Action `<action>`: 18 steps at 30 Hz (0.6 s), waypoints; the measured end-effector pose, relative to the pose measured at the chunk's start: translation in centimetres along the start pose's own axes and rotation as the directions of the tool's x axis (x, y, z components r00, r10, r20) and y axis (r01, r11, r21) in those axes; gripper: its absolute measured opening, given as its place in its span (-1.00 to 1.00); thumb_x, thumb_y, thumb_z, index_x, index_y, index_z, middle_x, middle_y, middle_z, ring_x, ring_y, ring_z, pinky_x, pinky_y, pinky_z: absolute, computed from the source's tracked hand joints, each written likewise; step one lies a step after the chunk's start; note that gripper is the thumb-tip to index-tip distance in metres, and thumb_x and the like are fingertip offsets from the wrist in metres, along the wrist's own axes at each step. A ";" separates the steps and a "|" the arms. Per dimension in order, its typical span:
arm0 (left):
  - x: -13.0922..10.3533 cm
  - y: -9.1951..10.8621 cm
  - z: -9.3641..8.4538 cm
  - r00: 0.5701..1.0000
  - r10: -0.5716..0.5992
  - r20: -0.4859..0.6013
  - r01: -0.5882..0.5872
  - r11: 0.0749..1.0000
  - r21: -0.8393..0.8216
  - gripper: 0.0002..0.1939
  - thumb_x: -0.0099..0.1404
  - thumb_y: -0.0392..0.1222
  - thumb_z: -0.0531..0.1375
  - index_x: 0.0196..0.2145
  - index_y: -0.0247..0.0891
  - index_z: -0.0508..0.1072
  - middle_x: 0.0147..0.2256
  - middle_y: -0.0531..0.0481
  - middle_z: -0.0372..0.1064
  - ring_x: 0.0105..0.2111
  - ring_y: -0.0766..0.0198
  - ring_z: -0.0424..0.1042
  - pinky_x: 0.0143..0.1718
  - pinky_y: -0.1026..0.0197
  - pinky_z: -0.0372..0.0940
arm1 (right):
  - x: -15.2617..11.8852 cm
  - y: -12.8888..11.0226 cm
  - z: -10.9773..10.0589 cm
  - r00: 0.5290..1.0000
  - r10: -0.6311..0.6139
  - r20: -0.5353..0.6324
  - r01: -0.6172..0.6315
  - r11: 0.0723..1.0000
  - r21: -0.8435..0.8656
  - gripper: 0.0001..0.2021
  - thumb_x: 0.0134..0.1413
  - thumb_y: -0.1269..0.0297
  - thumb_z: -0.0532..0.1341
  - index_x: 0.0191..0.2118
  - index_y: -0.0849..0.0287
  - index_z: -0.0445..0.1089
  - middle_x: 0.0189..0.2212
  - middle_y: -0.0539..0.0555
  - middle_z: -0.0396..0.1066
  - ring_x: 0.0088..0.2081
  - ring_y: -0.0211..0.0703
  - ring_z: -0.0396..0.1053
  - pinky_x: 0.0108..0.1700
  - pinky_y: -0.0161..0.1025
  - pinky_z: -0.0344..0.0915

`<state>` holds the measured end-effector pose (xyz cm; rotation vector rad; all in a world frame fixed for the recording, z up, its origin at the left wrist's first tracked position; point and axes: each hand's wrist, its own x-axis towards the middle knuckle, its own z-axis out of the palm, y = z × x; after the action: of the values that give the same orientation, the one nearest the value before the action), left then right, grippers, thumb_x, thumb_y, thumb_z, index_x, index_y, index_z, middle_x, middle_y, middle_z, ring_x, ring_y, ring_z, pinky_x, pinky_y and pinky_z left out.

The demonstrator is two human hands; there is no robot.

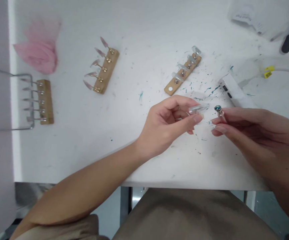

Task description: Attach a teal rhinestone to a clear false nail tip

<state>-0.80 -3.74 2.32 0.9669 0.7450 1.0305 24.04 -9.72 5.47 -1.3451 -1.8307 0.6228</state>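
My left hand [168,125] pinches a glossy, silvery false nail [198,108] between thumb and fingers, its tip pointing right. Any stand under the nail is hidden by my fingers. Just to the right, my right hand [254,133] is closed on a short, clear-bodied tool with a metal collar [219,112], whose round end looks dark teal. A small gap separates that end from the nail. Beyond my left hand, a wooden nail stand [172,87] carries several clear nails on metal posts, with a white dot at its near end.
Two more wooden stands, one in the middle left [106,71] and one at far left [45,101], hold pinkish nails. Near a wire frame [32,100] lies pink cloth [38,55]. A white device [232,88], a yellow-tagged cable [269,71] and plastic bags [262,16] lie at right. Teal flecks mark the table.
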 end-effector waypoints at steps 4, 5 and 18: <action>-0.1 0.1 0.1 1.000 0.004 -0.010 -0.004 0.999 0.045 -0.70 0.32 -0.05 0.83 -0.19 -0.14 0.87 -0.28 0.10 0.78 -0.45 0.44 0.60 -0.36 0.37 0.65 | 0.0 -0.2 0.0 1.000 0.022 0.014 -0.022 1.000 -0.003 -0.65 0.52 0.39 0.53 0.29 -0.03 0.78 0.13 -0.15 0.65 0.05 -0.63 0.72 0.11 -0.84 0.64; -0.2 0.1 0.1 1.000 -0.004 -0.019 0.005 0.999 0.051 -0.69 0.31 -0.03 0.84 -0.19 -0.14 0.87 -0.27 0.09 0.80 -0.45 0.43 0.61 -0.37 0.36 0.65 | -0.1 -0.2 0.0 1.000 0.024 0.013 -0.024 1.000 0.002 -0.65 0.52 0.39 0.53 0.29 -0.03 0.78 0.13 -0.14 0.65 0.05 -0.62 0.72 0.11 -0.82 0.65; -0.7 1.0 0.4 0.990 -0.138 -0.035 0.138 0.990 0.004 -0.65 0.29 0.12 0.85 -0.15 -0.08 0.95 -0.27 0.02 0.84 -0.41 0.32 0.71 -0.37 0.27 0.71 | 0.1 0.0 0.2 0.999 0.033 -0.001 -0.033 0.999 0.010 -0.70 0.51 0.39 0.53 0.24 0.01 0.79 0.14 -0.15 0.65 0.06 -0.66 0.71 0.21 -0.84 0.65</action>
<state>-1.06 -4.33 3.46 0.8918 0.8331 0.9263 23.83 -9.61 5.38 -1.3711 -1.8061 0.6475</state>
